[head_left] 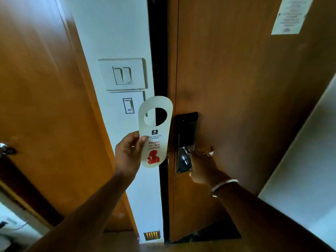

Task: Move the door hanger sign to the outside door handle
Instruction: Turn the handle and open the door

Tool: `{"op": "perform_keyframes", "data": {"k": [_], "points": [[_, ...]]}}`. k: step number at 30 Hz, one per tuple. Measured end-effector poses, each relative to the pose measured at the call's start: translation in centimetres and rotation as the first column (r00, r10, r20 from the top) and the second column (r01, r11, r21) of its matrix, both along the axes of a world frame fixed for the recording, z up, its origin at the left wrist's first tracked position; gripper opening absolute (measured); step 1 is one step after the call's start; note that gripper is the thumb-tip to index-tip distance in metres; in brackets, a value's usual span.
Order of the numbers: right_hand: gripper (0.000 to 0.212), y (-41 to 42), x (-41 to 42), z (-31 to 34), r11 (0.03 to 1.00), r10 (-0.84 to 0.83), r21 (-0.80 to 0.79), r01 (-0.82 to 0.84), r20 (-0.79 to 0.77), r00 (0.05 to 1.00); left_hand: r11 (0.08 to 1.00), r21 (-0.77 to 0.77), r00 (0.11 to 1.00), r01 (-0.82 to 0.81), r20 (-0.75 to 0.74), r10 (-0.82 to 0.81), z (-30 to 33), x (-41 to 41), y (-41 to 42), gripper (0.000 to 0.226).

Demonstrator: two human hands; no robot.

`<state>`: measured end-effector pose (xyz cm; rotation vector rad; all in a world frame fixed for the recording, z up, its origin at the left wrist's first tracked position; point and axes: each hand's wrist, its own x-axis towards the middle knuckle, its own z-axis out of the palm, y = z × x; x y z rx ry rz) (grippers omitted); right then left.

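White card with red print, the door hanger sign (155, 132) is held upright in the person's left hand (128, 154), in front of the dark gap between the wooden door (245, 88) and the white wall (116, 33). The left grip is clamped on the sign's lower left edge, thumb on the printed face, fingers behind. Its round hanging hole is at the top, free of any handle. The red words read "Please do not disturb" above a red figure.

The right hand (201, 166), a pale bangle (224, 184) at its wrist, reaches to the inside door handle (203, 150) beside the dark lock plate (185, 142). Its fingers curl around the lever, so this grip looks closed on the handle, though the hand hides most of it. The door appears shut or nearly so. The outside handle is not in view.

Two switch plates (122, 74) sit on the wall just left of the sign. A paper notice (289, 13) is stuck high on the door. Another wooden door (36, 97) stands at the left.

Likely risks: the sign is pinched only at one edge, so it could slip or bend if it brushes the door edge as the door swings inward. The opening door could also strike the sign or the left hand, which are close to the gap. Hanging it one-handed on an unseen handle may miss the lever.

No containers are visible here, so nothing is held in one.
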<state>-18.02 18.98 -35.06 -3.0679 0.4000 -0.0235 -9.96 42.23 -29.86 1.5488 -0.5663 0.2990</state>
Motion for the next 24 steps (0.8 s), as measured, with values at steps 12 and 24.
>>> {"op": "perform_keyframes", "data": {"k": [12, 24], "points": [[0.063, 5.1, -12.6, 1.3, 0.844, -0.496, 0.298, 0.446, 0.118, 0.860, 0.954, 0.149, 0.965, 0.260, -0.074, -0.251, -4.7, -1.2, 2.4, 0.021], [0.059, 8.2, -22.7, 20.3, 0.846, -0.533, 0.464, 0.264, 0.746, 0.398, 0.861, 0.245, 0.893, 0.445, -0.056, -0.446, -1.6, -5.1, -6.0, 0.008]]}}
